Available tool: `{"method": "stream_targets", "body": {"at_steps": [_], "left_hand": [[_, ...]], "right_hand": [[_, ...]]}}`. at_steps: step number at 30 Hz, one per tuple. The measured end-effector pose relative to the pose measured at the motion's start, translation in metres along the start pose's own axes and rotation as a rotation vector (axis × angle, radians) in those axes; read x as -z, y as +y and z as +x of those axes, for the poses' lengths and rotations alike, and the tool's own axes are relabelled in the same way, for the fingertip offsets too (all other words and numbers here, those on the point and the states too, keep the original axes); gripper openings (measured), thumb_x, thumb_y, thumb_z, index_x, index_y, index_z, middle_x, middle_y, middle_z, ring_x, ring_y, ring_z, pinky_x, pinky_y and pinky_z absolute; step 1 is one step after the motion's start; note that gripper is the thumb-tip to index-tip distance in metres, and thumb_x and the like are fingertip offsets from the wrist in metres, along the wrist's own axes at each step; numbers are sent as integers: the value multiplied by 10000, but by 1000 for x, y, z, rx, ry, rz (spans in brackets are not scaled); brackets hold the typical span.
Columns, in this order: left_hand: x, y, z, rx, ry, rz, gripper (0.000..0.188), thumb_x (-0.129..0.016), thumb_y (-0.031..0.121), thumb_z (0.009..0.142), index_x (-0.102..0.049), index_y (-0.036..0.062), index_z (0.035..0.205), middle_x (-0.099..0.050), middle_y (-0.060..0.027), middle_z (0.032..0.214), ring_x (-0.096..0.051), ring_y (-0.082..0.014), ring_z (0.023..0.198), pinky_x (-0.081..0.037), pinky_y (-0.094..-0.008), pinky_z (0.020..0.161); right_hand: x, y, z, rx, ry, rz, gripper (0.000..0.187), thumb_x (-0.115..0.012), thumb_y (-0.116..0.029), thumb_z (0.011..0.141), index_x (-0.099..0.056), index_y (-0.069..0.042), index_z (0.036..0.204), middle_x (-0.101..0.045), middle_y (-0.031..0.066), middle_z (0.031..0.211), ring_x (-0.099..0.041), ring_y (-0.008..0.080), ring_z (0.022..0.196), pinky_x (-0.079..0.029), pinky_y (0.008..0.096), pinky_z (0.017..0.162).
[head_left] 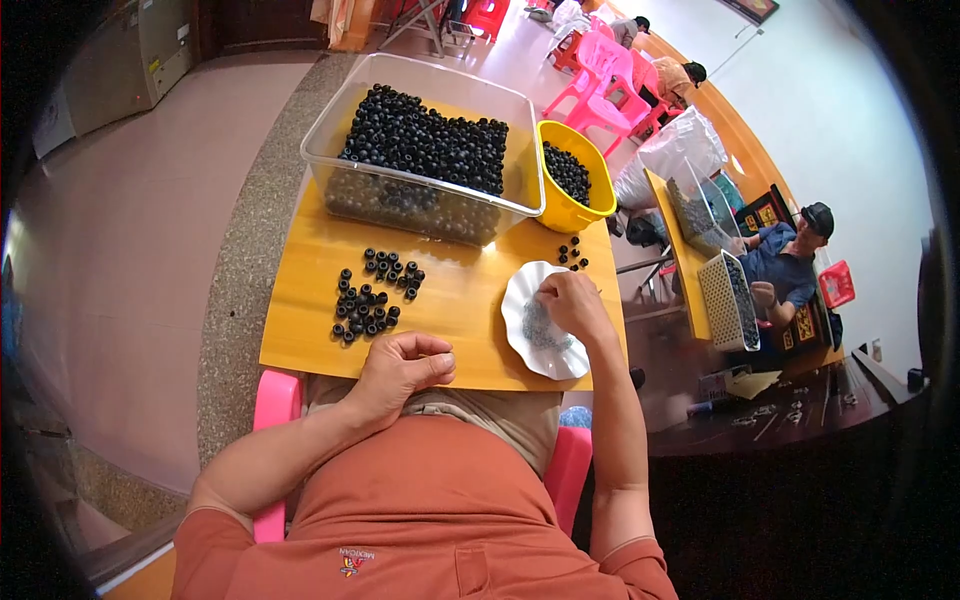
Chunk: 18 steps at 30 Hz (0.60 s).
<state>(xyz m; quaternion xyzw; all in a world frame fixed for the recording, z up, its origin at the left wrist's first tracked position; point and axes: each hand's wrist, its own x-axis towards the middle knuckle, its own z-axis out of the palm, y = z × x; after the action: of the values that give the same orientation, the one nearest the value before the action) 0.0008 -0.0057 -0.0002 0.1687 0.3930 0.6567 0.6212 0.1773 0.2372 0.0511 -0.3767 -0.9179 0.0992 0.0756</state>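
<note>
My left hand rests curled at the near edge of the yellow table, fingers closed, apparently pinching a small black ring. My right hand reaches into a white scalloped plate holding small grey metal parts, fingertips down among them. Several loose black rings lie in a cluster on the table left of the plate. A few more black rings lie beyond the plate.
A clear plastic bin full of black rings stands at the table's far side, a yellow bucket with more rings to its right. A seated person works at a neighbouring table with a white basket. Pink chairs stand behind.
</note>
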Motion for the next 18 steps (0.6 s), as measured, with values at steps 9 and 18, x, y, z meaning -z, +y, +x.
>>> {"method": "stream_targets", "body": {"at_steps": [9, 18], "left_hand": [[-1, 0, -1, -5, 8, -11, 126, -671, 39, 848, -624, 1, 959, -646, -59, 880, -641, -133, 789, -567, -270, 756], [-1, 0, -1, -2, 7, -27, 127, -680, 50, 846, -622, 6, 950, -649, -56, 876, -647, -135, 785, -567, -270, 748]], "right_hand": [[-1, 5, -10, -39, -23, 15, 156, -666, -161, 772, -701, -18, 823, -655, 222, 808, -638, 394, 808, -499, 445, 761], [2, 5, -15, -18, -46, 53, 155, -633, -134, 789, -689, 4, 832, -657, 219, 818, -638, 389, 820, -495, 439, 759]]}}
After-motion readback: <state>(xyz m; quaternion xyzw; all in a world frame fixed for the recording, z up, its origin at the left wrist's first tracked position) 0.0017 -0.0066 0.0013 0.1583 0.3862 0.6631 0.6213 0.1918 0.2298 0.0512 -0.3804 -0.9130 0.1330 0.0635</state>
